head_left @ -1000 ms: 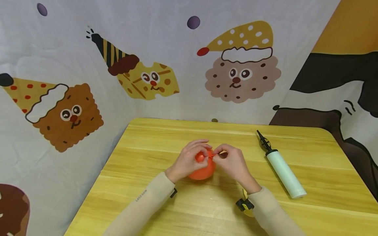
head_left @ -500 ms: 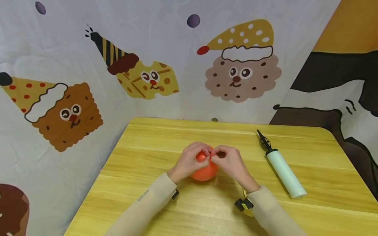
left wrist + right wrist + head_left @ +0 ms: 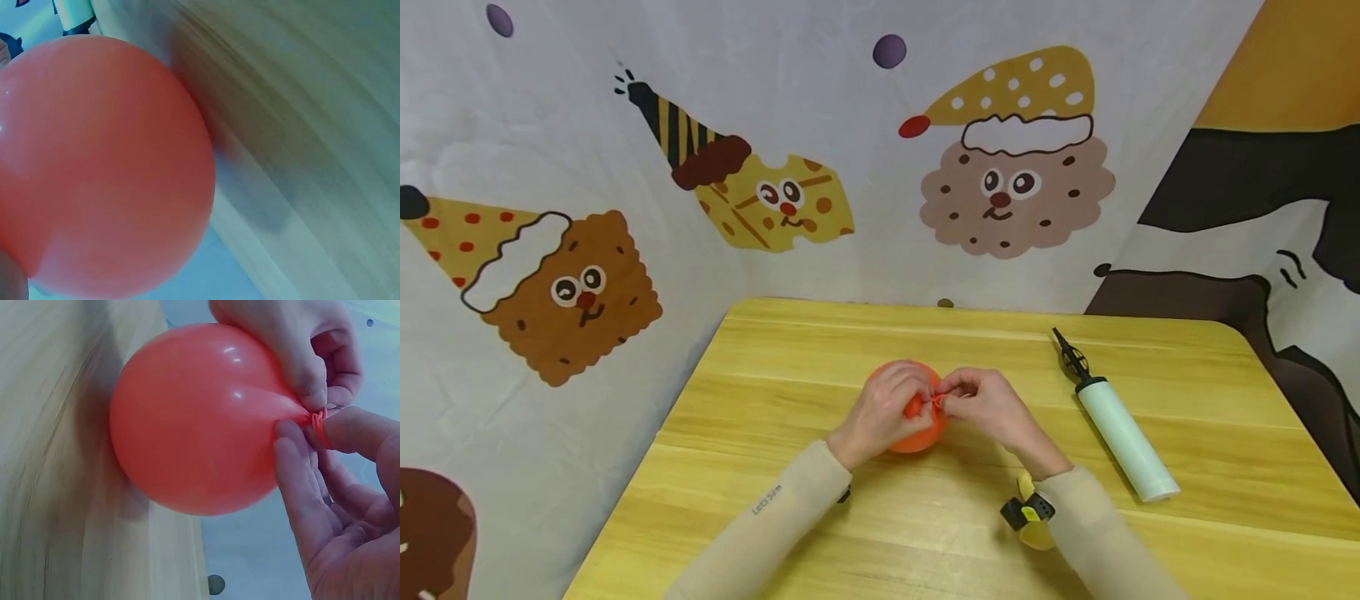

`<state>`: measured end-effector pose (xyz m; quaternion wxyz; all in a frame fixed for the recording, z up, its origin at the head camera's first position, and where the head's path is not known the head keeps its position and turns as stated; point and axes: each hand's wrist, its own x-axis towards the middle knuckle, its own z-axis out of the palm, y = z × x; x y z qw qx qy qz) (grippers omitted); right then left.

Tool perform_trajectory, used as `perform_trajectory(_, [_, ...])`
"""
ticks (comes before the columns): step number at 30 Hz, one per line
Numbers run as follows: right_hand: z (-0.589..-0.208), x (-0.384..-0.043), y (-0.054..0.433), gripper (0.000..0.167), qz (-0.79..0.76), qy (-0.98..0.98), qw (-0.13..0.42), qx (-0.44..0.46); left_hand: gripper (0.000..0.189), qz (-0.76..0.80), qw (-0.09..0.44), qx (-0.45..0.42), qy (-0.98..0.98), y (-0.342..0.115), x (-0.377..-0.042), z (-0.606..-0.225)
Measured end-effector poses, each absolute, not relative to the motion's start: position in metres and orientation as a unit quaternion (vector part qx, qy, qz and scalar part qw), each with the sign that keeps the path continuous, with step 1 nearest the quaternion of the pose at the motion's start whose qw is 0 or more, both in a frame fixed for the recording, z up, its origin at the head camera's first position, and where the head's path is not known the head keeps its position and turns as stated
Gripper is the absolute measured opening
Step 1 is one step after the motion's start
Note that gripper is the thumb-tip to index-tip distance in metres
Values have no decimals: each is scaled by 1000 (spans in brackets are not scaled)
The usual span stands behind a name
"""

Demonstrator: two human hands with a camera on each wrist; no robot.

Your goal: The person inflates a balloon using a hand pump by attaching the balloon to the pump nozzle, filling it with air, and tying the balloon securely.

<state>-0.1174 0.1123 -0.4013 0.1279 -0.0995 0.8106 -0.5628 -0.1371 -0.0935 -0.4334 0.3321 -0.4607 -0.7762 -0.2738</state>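
Note:
An inflated orange-red balloon [image 3: 917, 440] is held just above the table, partly covered by my left hand in the head view. With thumb and fingers my left hand [image 3: 880, 410] pinches the balloon at its neck. My right hand [image 3: 988, 406] pinches the same neck from the other side. Close up in the right wrist view, the stretched neck [image 3: 319, 430] is looped at the right thumb's tip, and both hands' fingertips meet around it. The balloon's round body [image 3: 119, 169] fills much of the left wrist view, where only a sliver of a hand shows.
A pale green hand pump [image 3: 1127, 437] with a black nozzle lies on the right of the wooden table [image 3: 760, 367]. A cloth printed with cartoon snacks [image 3: 820, 275] hangs behind and to the left. Wrist straps with black cameras [image 3: 1026, 510] sit under the sleeves.
The balloon's body has swung, first slightly right and then back left, behind my left hand. My right wrist has shifted slightly right; both hands keep pinching the neck.

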Motion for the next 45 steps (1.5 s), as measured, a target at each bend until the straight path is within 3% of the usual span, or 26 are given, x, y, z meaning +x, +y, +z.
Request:
perform_trajectory(8, [-400, -120, 115, 16, -625, 753, 186, -84, 16, -312, 316, -453, -773, -92, -137, -437])
perform_trajectory(17, [-405, -123, 109, 16, -659, 731, 174, -42, 27, -492, 218, -340, -771, -95, -131, -439])
perform_trajectory(21, [-408, -126, 105, 15, -661, 730, 168, -37, 27, -533, 204, -292, -768, -94, -130, -440])
perform_trajectory(32, [-401, -126, 103, 18, -626, 763, 148, -65, 25, -542, 187, -279, -770, -93, -130, -437])
perform_trajectory(38, [-396, -123, 106, 19, -576, 802, 126, -90, 22, -519, 188, -280, -785, -97, -131, -435])
perform_trajectory(45, [-398, -113, 115, 35, -491, 856, 30, -158, 21, -479, 225, -294, -796, -106, -133, -430])
